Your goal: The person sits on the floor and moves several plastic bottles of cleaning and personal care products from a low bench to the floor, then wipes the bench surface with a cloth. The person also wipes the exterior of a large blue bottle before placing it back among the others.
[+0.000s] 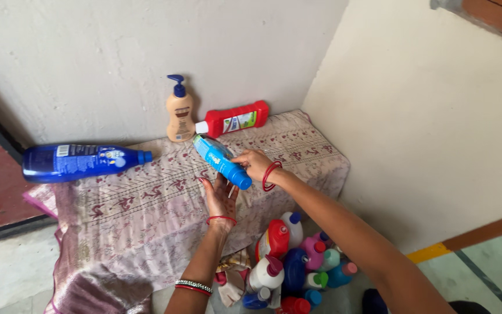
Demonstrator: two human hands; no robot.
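Nearest, the left hand (221,197) sits spread, palm up, just under the light blue bottle (221,160), right hand (255,164) pinching its cap end above the patterned cloth (123,215); looks light, rigid, slick plastic, best gripped mid-body.

A patterned pink-and-cream cloth (146,203) covers a low platform in a wall corner. On it, L to R: a dark blue bottle (82,161) lying on its side, a beige pump bottle (179,113) standing upright vs. the wall, and a red bottle w/ white cap (233,119) lying flat just beside it. Below the platform's front edge, a cluster of assorted bottles (294,264), red, white, blue, pink and teal, stands packed together on the floor.
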